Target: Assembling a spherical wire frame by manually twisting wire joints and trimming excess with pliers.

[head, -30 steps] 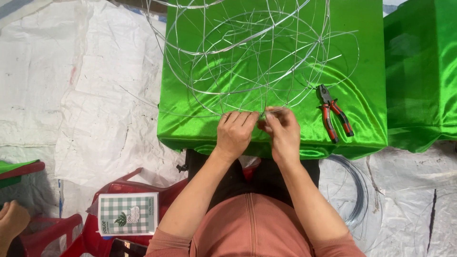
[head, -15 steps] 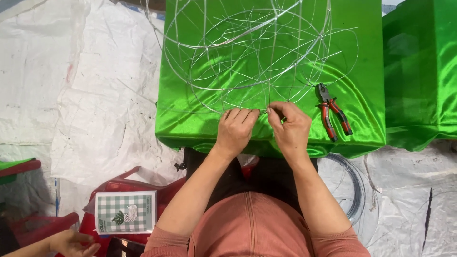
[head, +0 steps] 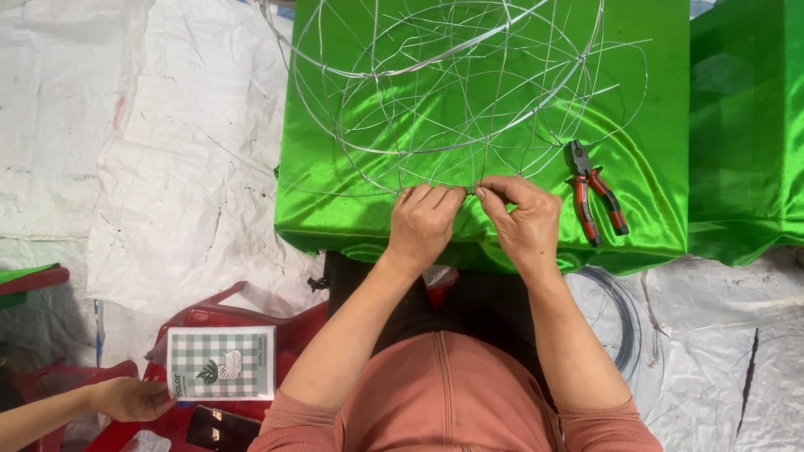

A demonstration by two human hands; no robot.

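Head view: left hand [head: 425, 224] and right hand [head: 523, 219] meet at frame centre, fingers pinched on lower rim of wire frame [head: 452, 88], which fills upper middle on green cloth [head: 335, 209]. Pliers [head: 595, 192] right of hands. Another person's hand [head: 130, 398] lower left, touching checked box [head: 222, 362].

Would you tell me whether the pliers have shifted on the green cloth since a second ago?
No. The pliers lie by the green cloth's right edge, as before.
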